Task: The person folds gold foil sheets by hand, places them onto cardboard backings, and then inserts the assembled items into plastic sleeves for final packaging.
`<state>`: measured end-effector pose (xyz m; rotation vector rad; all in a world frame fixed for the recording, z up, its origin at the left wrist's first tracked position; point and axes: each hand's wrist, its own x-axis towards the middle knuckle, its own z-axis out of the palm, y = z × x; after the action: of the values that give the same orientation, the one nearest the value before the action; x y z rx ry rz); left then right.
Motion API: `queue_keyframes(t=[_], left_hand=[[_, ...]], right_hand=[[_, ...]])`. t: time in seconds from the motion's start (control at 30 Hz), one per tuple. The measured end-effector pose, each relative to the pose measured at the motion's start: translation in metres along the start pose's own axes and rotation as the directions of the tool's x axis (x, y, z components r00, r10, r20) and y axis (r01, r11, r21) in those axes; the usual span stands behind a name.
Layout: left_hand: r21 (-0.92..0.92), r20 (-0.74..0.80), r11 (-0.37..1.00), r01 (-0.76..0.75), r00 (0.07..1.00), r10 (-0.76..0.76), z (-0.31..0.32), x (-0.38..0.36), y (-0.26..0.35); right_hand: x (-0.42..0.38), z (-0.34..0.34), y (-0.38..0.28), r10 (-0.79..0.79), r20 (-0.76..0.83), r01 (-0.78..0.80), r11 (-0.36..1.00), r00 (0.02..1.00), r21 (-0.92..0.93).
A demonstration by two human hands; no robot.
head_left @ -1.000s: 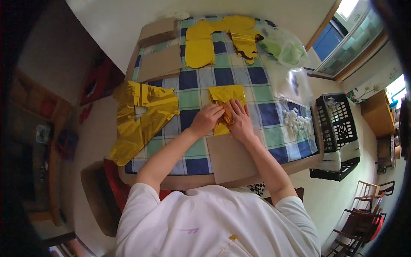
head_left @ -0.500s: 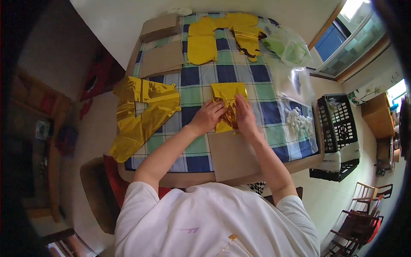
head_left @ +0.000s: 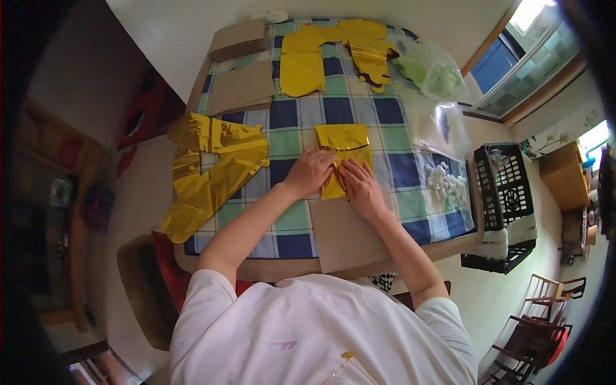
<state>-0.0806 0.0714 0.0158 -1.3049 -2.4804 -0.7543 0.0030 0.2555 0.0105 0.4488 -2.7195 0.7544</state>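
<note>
In front of me a gold foil balloon (head_left: 342,133), folded into a flat rectangle, lies on the table with a brown cardboard sheet (head_left: 350,240) at its near end. My left hand (head_left: 309,173) is at the balloon's left edge, its fingers bent and closed on the foil; the fingertips are partly hidden. Stretched out over the lower right part of the foil, my right hand (head_left: 364,189) rests on it with flat fingers. A dark slit-like fold line crosses the upper part of the packet.
Left lies an unfolded gold foil balloon (head_left: 234,151); more gold foil (head_left: 303,64) is at the back. Cardboard sheets (head_left: 240,86) are stacked far left. To the right are small white pieces (head_left: 447,183), clear plastic bags (head_left: 443,125) and a black crate (head_left: 507,186) beyond the table edge.
My right hand has moved left and down from the balloon's right edge onto its lower middle, turning flatter. My left hand stays at the left edge with little movement.
</note>
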Motion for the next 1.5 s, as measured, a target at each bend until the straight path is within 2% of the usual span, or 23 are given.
queue_keyframes(t=[0.27, 0.37, 0.47, 0.67, 0.77, 0.87, 0.97, 1.07, 1.17, 1.3, 1.37, 1.5], left_hand=[[0.014, -0.158, 0.994, -0.107, 0.982, 0.107, 0.008, 0.001, 0.001], [-0.013, -0.167, 0.987, -0.16, 0.974, 0.155, 0.0, 0.004, 0.006], [-0.087, -0.01, 0.988, -0.128, 0.992, 0.127, -0.003, 0.006, 0.001], [-0.104, -0.047, 0.989, -0.107, 0.994, 0.103, 0.0, 0.012, 0.005], [-0.063, -0.099, 0.992, -0.105, 0.99, 0.098, 0.004, 0.013, 0.006], [0.054, -0.22, 0.997, -0.061, 0.973, 0.072, 0.008, 0.016, 0.013], [0.058, -0.122, 0.997, -0.047, 0.991, 0.054, 0.013, 0.01, 0.008], [0.022, -0.1, 0.997, -0.073, 0.992, 0.075, 0.02, 0.0, 0.0], [0.049, -0.144, 0.988, -0.146, 0.978, 0.151, 0.02, -0.008, -0.003], [0.031, -0.1, 0.995, -0.093, 0.99, 0.096, 0.011, -0.012, 0.004], [0.008, -0.088, 0.998, -0.062, 0.994, 0.062, 0.01, -0.011, 0.005], [0.006, -0.067, 0.997, -0.083, 0.994, 0.083, 0.012, -0.013, 0.001]], right_hand=[[0.0, 0.001, 0.001, 0.019, -0.015, -0.018, 1.0, 1.0, 0.015], [-0.001, 0.003, 0.001, 0.014, -0.022, -0.014, 1.0, 1.0, 0.017], [-0.001, 0.003, 0.002, 0.011, -0.023, -0.011, 1.0, 1.0, 0.019], [-0.001, 0.003, 0.003, 0.002, -0.012, -0.002, 1.0, 1.0, 0.0], [-0.001, 0.002, 0.001, 0.003, 0.003, -0.003, 1.0, 1.0, -0.003], [0.0, 0.002, 0.001, 0.0, -0.003, 0.0, 1.0, 1.0, 0.003], [-0.001, 0.004, 0.004, 0.001, -0.008, -0.001, 1.0, 1.0, 0.008], [-0.001, 0.0, 0.0, 0.016, 0.003, -0.016, 1.0, 1.0, 0.013], [0.0, 0.002, 0.002, 0.019, 0.011, -0.02, 1.0, 1.0, 0.015], [-0.001, 0.002, 0.002, 0.019, 0.014, -0.02, 1.0, 1.0, 0.014], [-0.001, 0.0, -0.002, 0.058, -0.014, -0.056, 0.994, 0.998, 0.096], [0.0, -0.007, -0.004, 0.059, 0.004, -0.059, 0.988, 0.998, 0.146]])
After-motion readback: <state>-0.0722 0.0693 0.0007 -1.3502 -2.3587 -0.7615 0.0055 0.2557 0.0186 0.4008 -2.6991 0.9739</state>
